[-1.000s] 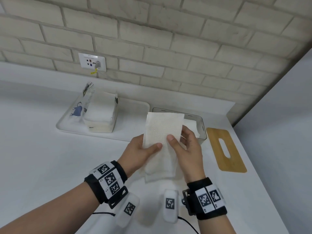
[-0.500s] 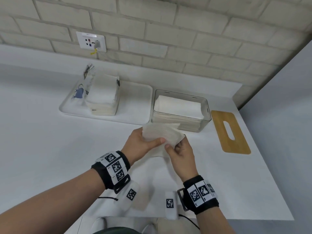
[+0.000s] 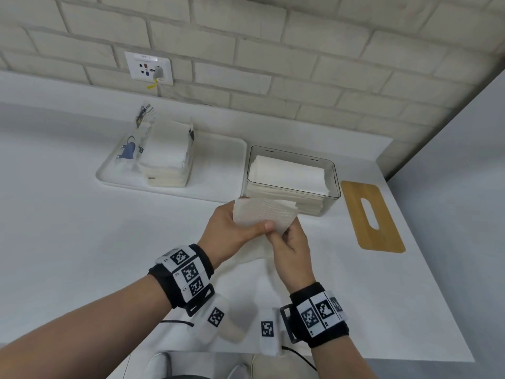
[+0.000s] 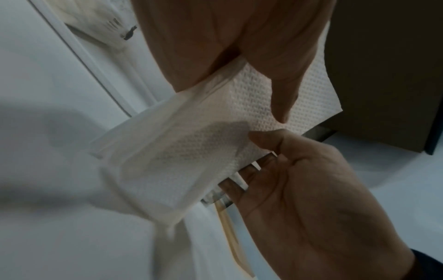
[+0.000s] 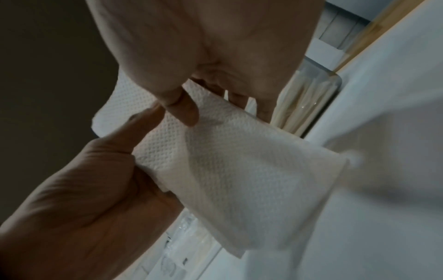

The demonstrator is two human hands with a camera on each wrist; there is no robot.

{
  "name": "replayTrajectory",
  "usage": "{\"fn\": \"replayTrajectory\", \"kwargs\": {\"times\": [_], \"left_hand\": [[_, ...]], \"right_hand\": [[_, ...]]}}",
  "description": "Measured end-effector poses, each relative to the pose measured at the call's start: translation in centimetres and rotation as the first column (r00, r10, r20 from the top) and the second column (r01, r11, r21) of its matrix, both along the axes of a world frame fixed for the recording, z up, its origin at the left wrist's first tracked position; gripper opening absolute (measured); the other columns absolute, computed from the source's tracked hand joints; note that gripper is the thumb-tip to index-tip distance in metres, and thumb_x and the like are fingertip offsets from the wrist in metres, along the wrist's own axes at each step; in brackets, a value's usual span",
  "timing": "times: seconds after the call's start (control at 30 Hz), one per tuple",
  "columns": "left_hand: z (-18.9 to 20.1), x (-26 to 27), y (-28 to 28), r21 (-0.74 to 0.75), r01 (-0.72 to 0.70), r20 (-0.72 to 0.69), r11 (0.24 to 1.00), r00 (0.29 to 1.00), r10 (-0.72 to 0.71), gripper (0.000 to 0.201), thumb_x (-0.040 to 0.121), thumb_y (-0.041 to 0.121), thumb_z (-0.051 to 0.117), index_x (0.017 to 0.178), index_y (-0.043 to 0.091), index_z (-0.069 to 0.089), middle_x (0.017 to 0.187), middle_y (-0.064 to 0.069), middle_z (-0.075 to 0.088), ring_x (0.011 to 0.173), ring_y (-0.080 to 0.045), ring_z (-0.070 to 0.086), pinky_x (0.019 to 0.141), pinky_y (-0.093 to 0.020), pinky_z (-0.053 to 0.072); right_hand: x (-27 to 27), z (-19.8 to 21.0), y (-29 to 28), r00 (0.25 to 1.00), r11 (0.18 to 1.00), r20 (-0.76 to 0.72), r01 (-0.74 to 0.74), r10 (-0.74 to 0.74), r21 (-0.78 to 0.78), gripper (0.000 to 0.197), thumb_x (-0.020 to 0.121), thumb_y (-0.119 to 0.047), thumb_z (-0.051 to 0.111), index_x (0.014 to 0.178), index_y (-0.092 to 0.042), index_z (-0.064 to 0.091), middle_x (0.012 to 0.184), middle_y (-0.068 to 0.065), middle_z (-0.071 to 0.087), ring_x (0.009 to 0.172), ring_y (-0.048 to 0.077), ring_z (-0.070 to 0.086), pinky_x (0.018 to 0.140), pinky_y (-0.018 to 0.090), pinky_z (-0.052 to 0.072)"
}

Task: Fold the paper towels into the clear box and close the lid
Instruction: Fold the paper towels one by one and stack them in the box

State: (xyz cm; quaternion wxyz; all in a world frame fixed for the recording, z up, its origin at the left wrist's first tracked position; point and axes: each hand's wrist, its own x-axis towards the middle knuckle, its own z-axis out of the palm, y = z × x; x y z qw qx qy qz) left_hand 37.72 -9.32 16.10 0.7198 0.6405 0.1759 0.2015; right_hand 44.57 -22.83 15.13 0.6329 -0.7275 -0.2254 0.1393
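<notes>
White counter point(image 3: 82, 242): both hands' grips pinch the paper towel point(image 3: 262, 214), its lower half hidden behind them.

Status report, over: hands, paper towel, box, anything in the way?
Both hands, left and right, pinch paper towel. Clear box open, part-filled. Wooden lid beside it. Path clear.

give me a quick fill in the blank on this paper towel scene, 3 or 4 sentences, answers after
1. The paper towel is held by ____ hands, the left hand and the right hand.
2. The wooden lid lies flat on the counter, to the ____ of the clear box.
3. The clear box already holds a stack of folded ____.
4. The open pack of paper towels sits on a white ____.

Missing words: both; right; paper towels; tray
</notes>
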Motion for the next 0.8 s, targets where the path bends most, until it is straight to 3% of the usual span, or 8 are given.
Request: {"fn": "replayTrajectory", "kwargs": {"times": [0.13,0.27,0.37,0.5,0.63,0.73,0.8], "left_hand": [[0.3,0.4,0.1,0.030,0.003,0.000,1.000,1.000,-0.003,0.032,0.078,0.003,0.087,0.106,0.006,0.072,0.099,-0.008,0.078,0.091,-0.011,0.073,0.079,-0.020,0.057],[-0.7,0.2,-0.1,0.006,0.062,-0.063,0.998,0.996,-0.062,0.039,0.080,0.006,0.086,0.116,0.009,0.073,0.108,-0.001,0.080,0.102,-0.015,0.075,0.089,-0.028,0.059],[-0.5,0.2,-0.2,0.047,0.027,-0.048,0.999,0.999,-0.025,0.035,0.082,0.009,0.085,0.115,0.010,0.075,0.107,-0.001,0.080,0.102,-0.014,0.076,0.090,-0.027,0.059],[-0.4,0.7,0.4,0.058,0.037,-0.041,0.998,0.999,-0.035,0.035,0.081,0.006,0.086,0.114,0.009,0.075,0.106,-0.002,0.080,0.102,-0.017,0.076,0.091,-0.030,0.060],[-1.9,0.7,0.8,0.064,0.084,-0.146,0.994,0.987,-0.074,0.036,0.081,0.014,0.087,0.116,0.015,0.075,0.108,0.002,0.080,0.104,-0.013,0.075,0.098,-0.040,0.058],[-1.7,0.7,0.9,0.064,0.068,-0.163,0.996,0.985,-0.057,0.029,0.082,0.018,0.087,0.109,0.018,0.078,0.104,0.004,0.080,0.099,-0.010,0.076,0.093,-0.037,0.059],[-0.9,0.7,1.4,0.043,0.068,-0.145,0.997,0.988,-0.061,0.029,0.081,0.015,0.087,0.109,0.017,0.077,0.105,0.003,0.081,0.099,-0.013,0.076,0.092,-0.038,0.060]], "right_hand": [[0.3,0.2,-0.3,1.000,0.999,-0.012,-0.003,0.004,0.036,0.039,0.098,-0.010,0.064,0.132,-0.024,0.053,0.122,-0.012,0.069,0.118,0.008,0.064,0.102,0.034,0.050],[0.6,-1.4,-0.4,0.998,0.993,-0.062,-0.027,0.020,-0.117,0.039,0.095,-0.017,0.066,0.131,-0.028,0.055,0.119,-0.016,0.069,0.113,0.001,0.064,0.103,0.041,0.052],[0.5,-1.3,-0.5,0.999,0.995,-0.031,0.003,-0.006,-0.095,0.034,0.099,-0.013,0.060,0.131,-0.025,0.059,0.120,-0.012,0.071,0.115,0.004,0.065,0.104,0.036,0.051],[0.7,-1.1,-0.7,0.999,0.996,-0.041,0.023,-0.026,-0.082,0.039,0.093,-0.010,0.065,0.120,-0.036,0.054,0.114,-0.014,0.069,0.107,0.001,0.065,0.093,0.028,0.053],[0.7,-2.3,-0.6,0.997,0.976,-0.076,-0.029,0.013,-0.216,0.045,0.089,-0.007,0.063,0.122,-0.034,0.048,0.112,-0.017,0.065,0.098,-0.006,0.062,0.086,0.027,0.049],[0.9,-2.3,-0.7,0.998,0.967,-0.059,-0.047,0.033,-0.251,0.041,0.092,-0.008,0.060,0.126,-0.031,0.052,0.112,-0.017,0.066,0.099,-0.007,0.062,0.084,0.022,0.048],[1.3,-1.5,-1.0,1.000,0.964,-0.008,-0.027,0.026,-0.265,0.032,0.094,-0.008,0.060,0.120,-0.027,0.057,0.108,-0.013,0.069,0.096,-0.004,0.064,0.081,0.022,0.050]]}}
